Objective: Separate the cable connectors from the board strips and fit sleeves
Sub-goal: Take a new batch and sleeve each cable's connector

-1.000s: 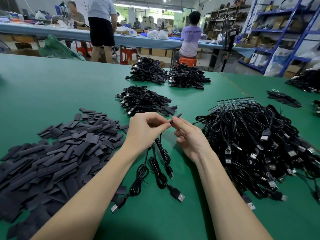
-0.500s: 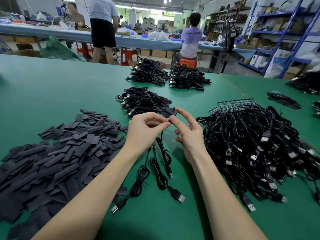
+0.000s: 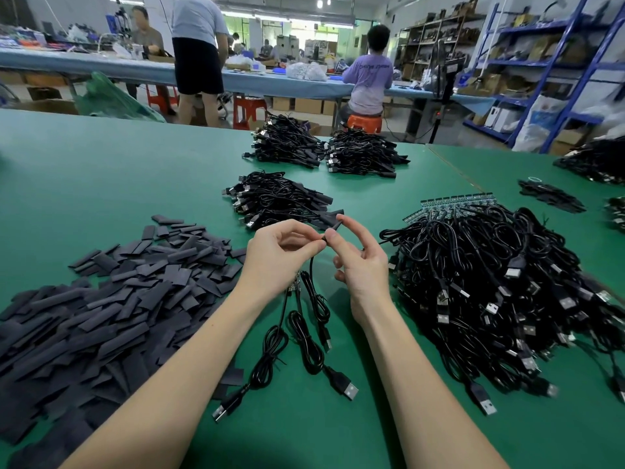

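1. The room is a big workshop with blue shelves (image 3: pixel 554 62) at the far right, a long bench (image 3: pixel 101 67) at the far side, and people standing or sitting by it.
2. A green worktop (image 3: pixel 101 170) fills the near part of the view.
3. On the right of the worktop lies a large heap of black cables (image 3: pixel 500 292) with USB plugs; at its far edge a green board strip (image 3: pixel 456 201) shows.
4. On the left lies a wide heap of flat dark sleeves (image 3: pixel 101 299).
5. Three smaller bundles of finished cables lie further away: one (image 3: pixel 274 201) just beyond the hands, two (image 3: pixel 324 150) at the far edge.
6. Between the forearms three loose cables (image 3: pixel 304 336) lie on the worktop, their plugs toward the near side.
7. The left hand (image 3: pixel 280 252) is raised above the worktop; its thumb and forefinger pinch the top end of one cable (image 3: pixel 311 265), which hangs down from there.
8. The right hand (image 3: pixel 362 265) is close beside the left hand; thumb and forefinger pinch a small dark sleeve (image 3: pixel 334 226) at the cable end, and the other fingers are loosely spread.
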`<state>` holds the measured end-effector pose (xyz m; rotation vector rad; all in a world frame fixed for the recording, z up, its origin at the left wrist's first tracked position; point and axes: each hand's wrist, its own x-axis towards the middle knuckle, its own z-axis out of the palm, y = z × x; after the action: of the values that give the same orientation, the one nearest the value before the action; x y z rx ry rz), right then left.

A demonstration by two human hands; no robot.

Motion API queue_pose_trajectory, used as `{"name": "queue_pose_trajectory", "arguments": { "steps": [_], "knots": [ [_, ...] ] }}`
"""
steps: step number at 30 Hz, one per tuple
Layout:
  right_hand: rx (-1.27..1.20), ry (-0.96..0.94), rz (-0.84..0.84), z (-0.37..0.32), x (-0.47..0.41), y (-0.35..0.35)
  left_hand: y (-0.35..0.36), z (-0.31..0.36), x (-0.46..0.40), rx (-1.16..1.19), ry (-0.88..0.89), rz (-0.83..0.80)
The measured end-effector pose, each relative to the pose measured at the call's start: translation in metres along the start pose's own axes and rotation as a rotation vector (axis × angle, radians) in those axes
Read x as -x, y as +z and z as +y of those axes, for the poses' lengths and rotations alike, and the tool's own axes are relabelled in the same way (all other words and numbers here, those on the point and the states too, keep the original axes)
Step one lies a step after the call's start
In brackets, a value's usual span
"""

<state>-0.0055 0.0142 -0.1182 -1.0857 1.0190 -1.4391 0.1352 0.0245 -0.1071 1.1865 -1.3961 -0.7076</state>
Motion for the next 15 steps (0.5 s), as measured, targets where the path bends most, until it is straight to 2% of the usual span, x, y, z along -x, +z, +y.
{"name": "queue_pose_trajectory", "arguments": {
  "steps": [6,9,11,13,15],
  "knots": [
    [-0.087,0.021,0.144,-0.005,-0.008,-0.005,0.001,0.0,0.002,-0.134,-0.11,-0.091],
    [-0.188,0.035,0.214,-0.009,-0.013,-0.008,0.001,0.006,0.003,-0.231,-0.214,-0.185],
    [-0.235,0.045,0.226,-0.01,-0.015,-0.008,0.004,0.008,0.005,-0.24,-0.224,-0.237],
    [-0.249,0.047,0.237,-0.011,-0.015,-0.006,0.008,0.011,0.006,-0.214,-0.202,-0.221],
    [-0.225,0.037,0.233,-0.012,-0.015,-0.006,0.007,0.016,-0.002,-0.197,-0.162,-0.138]
  ]
}}
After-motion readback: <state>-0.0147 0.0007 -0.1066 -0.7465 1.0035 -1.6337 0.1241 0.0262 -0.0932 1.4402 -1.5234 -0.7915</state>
